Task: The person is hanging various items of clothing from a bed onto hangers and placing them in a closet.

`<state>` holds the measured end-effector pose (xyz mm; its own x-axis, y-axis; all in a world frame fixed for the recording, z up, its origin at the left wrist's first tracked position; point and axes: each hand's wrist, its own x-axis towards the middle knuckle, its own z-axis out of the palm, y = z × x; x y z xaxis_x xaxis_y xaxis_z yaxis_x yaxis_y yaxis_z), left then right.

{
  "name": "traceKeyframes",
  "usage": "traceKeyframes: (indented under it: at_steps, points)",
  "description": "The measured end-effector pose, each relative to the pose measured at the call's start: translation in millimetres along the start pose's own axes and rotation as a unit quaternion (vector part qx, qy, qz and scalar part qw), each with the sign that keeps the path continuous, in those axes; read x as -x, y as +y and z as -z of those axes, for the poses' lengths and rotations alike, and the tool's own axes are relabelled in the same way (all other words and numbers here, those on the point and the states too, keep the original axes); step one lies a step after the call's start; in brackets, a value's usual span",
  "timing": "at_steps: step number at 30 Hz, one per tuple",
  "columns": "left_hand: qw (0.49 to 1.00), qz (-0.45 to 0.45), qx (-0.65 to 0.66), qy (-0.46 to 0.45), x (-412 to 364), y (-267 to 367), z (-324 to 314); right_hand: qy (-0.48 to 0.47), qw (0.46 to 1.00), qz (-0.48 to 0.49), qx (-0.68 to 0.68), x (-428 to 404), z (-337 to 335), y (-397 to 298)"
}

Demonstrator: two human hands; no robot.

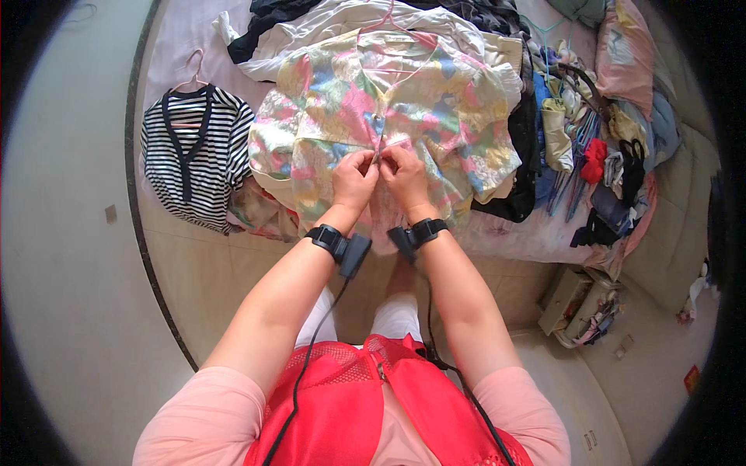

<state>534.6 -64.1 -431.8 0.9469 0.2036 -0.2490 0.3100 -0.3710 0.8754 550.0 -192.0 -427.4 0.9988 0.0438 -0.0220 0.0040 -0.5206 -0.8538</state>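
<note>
A pastel floral short-sleeved top (332, 110) lies face up on the bed, with a pink hanger (389, 22) in its neck. Its two front edges meet down the middle, closed near the upper chest. My left hand (354, 177) pinches the left front edge between thumb and fingers. Opposite it, my right hand (404, 179) pinches the other edge, and the fingertips of both hands nearly touch. The small fastener between them is mostly hidden by my fingers. Black bands with cabled devices circle both wrists.
A striped navy-and-white top (201, 157) on a pink hanger lies at the left. White and dark garments (280, 43) are layered behind the floral top. At right are a bunch of hangers (574, 160), a red cloth (594, 161), a pink pillow (625, 61) and an open drawer (574, 309).
</note>
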Motion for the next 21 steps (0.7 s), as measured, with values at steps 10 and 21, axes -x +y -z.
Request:
traceKeyframes:
  at_steps: [10,21]
  points:
    - [0.998,-0.064,-0.006,-0.020,6.6,5.1,0.6,0.026,0.996,-0.073,-0.049,5.7,1.8,-6.7]
    - [0.998,-0.006,-0.018,-0.061,-0.3,10.0,-3.8,0.022,0.908,-0.250,-0.335,2.9,2.2,-1.0]
